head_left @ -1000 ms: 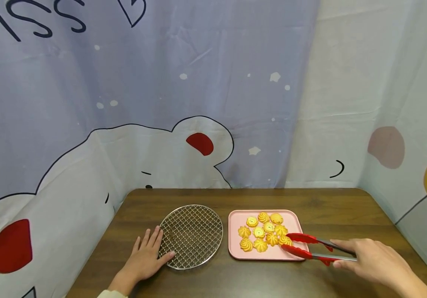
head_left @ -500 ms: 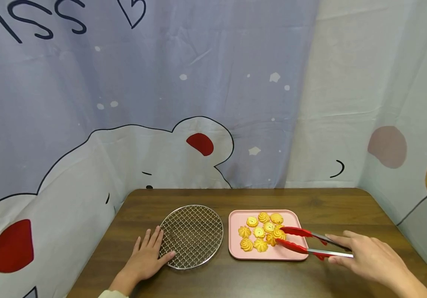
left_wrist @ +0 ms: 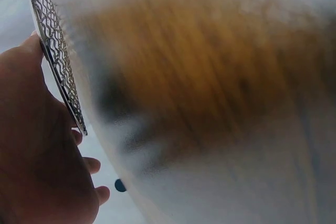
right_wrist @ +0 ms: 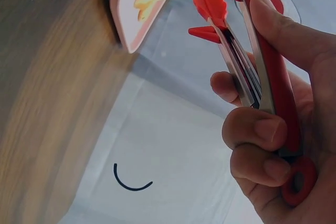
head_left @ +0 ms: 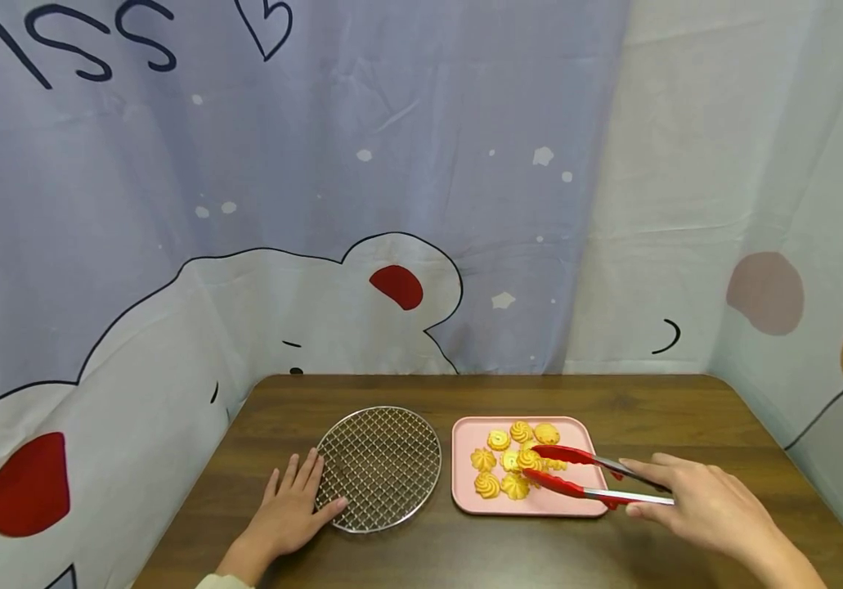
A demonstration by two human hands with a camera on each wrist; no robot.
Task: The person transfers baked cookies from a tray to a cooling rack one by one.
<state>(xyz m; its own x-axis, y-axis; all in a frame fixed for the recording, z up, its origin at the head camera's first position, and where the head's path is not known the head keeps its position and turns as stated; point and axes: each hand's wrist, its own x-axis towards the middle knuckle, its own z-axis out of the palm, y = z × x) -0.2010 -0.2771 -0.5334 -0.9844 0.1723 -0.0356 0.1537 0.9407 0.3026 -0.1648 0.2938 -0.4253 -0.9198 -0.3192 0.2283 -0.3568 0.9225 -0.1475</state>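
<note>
We see the right hand (head_left: 708, 507) wrapped around the handles of the red tongs (head_left: 583, 474), fingers curled tight on them, and the red tips reach out ahead of the hand to close around one cookie (head_left: 527, 460) in the middle of the pink tray (head_left: 465, 499). The other cookies sit just beside it. Over on the other side, our left hand (head_left: 289, 515) lies flat on the wooden table (head_left: 612, 401), fingers straight, thumb touching the rim of the round wire rack (head_left: 379, 468).

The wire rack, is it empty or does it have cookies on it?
Empty. The rack shows bare mesh; all the cookies sit on the pink tray, and the left hand rests at its edge.
</note>
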